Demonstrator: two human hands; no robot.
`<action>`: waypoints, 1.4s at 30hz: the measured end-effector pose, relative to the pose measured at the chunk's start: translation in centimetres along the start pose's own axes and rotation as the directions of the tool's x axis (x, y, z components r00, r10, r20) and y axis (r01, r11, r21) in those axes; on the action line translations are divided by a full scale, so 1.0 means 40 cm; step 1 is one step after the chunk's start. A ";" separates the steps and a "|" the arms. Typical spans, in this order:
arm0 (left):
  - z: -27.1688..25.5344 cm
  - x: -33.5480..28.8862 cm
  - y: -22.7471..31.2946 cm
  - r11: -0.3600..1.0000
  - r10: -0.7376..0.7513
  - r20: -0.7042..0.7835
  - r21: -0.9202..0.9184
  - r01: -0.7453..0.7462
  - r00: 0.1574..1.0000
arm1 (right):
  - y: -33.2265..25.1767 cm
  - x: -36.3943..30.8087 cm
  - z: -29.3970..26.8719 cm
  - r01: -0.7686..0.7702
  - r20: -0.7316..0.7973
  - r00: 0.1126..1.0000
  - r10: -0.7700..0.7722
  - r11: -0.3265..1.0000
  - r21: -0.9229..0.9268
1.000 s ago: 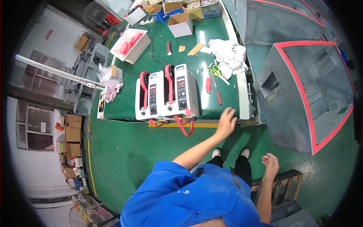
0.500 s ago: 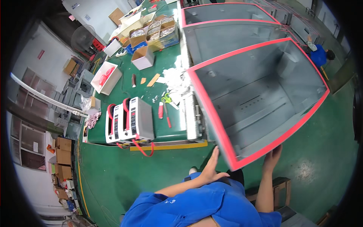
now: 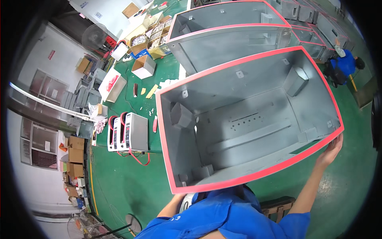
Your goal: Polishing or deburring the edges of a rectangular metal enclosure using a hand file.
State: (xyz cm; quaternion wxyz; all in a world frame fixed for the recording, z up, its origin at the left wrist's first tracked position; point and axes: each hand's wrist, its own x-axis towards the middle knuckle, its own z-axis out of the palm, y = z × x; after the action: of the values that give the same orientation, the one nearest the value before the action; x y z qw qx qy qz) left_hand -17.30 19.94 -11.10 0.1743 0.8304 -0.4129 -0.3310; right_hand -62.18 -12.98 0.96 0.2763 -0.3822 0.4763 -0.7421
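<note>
A large grey metal box [image 3: 250, 143], its open top edged with a pink-red strip, fills the middle in front of me. Inside are brackets, a row of small holes and a long slot. My right hand [image 3: 331, 150] grips its near right corner, the fingers pressed against the outer wall just below the rim. At the near left corner my left hand [image 3: 178, 198] is under the box; only the wrist and a bit of the hand show, and its fingers are hidden. A second red-edged metal box [image 3: 234, 44] stands right behind the first.
Left of the box is a green worktable [image 3: 161, 75] with white tape dispensers [image 3: 133, 131], a red-handled tool [image 3: 155, 124], cartons of small parts [image 3: 159, 38] and a white bin [image 3: 113, 85]. A wooden stool [image 3: 278, 204] stands near my right arm. A co-worker [image 3: 344, 63] bends at far right.
The front box has shifted left and nearer to me, now covering part of the table. My left hand, open beside its corner before, has gone under it; my right hand has moved right along its side.
</note>
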 end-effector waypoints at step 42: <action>-0.170 0.343 0.529 0.745 -0.313 -0.705 -0.598 -0.296 0.637 | 0.163 0.127 0.049 0.153 0.779 0.583 -0.229 0.973 0.172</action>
State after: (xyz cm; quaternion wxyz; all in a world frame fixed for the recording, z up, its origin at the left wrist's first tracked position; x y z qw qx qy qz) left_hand -18.62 -3.62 0.16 0.6156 0.7712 -0.1464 -0.0696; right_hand -63.06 -20.45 -2.99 0.3933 -0.7084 0.2277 -0.5400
